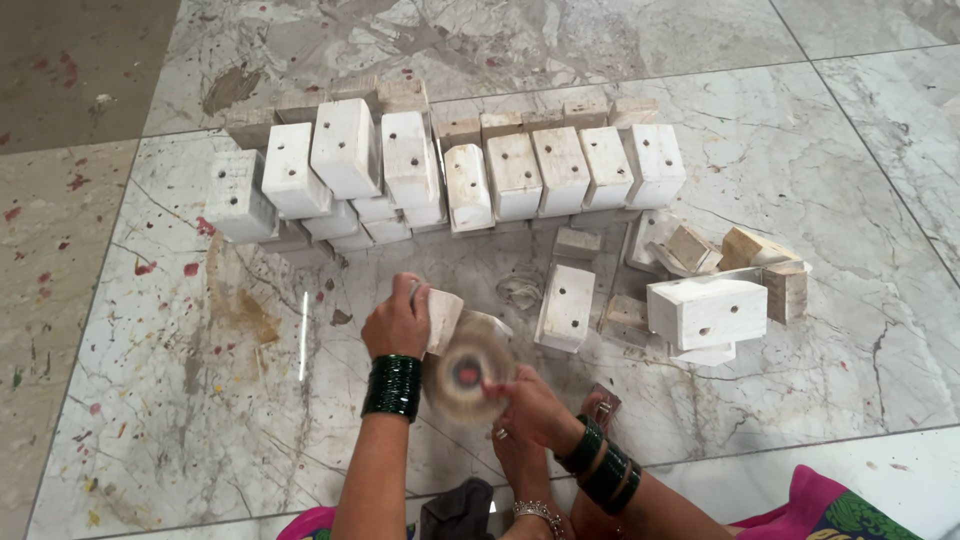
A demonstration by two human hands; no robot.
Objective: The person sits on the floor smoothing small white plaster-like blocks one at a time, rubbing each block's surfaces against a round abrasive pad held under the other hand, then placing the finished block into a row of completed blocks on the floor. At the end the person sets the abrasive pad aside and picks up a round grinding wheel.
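Marble floor (780,150) bears a row of white blocks (450,170); loose blocks (705,310) lie right. Left hand (397,322) clasps a white block (442,318) above the floor. Right hand (530,408) grips a blurred disc (466,376), apparently touching the block.

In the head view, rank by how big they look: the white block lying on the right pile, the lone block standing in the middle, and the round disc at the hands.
1. White block on the right pile.
2. Lone standing block and round disc: alike; the disc is blurred and nearer the camera, so unranked.
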